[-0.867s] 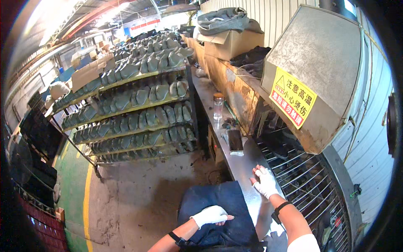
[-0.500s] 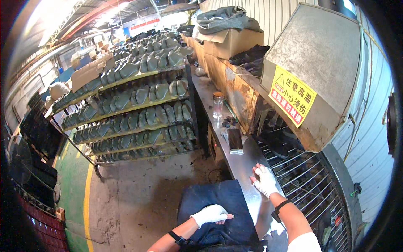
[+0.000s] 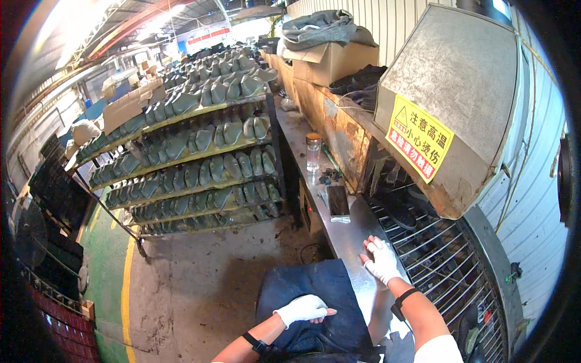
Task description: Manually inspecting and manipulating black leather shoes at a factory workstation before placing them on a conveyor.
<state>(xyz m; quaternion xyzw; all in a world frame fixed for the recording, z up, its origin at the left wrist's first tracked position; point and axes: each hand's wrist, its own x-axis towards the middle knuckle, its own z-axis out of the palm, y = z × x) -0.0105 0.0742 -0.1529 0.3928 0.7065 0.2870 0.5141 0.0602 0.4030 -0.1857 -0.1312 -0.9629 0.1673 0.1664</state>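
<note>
Busy workshop here, with a bare grey concrete floor [image 3: 187, 284] at lower left and a green painted strip [image 3: 104, 302] past a yellow line [image 3: 126, 290]. Big multi-tier metal rack [image 3: 277, 142] fills the upper left, loaded with rows of grey-green shoe-shaped forms [image 3: 219, 91].

Left hand [image 3: 304, 308], in a white fingerless glove, lies palm down on the dark blue cloth [image 3: 308, 278] at bottom centre, fingers close together and a bit curled. Can't tell if anything's under the palm. Right hand [image 3: 382, 261], same kind of glove, is just right of centre with its fingers loosely apart, nothing in them, over the shiny steel counter [image 3: 351, 242], right beside a grate of metal bars [image 3: 433, 257].

Further up that counter there's a dark flat rectangular phone-like thing [image 3: 338, 201], then a clear jar with an orange-brown lid [image 3: 313, 154]. Upper right is a big grey metal hood [image 3: 451, 72] wearing a yellow-and-red warning label [image 3: 419, 138], and an open cardboard box [image 3: 330, 63] sits left of it.
</note>
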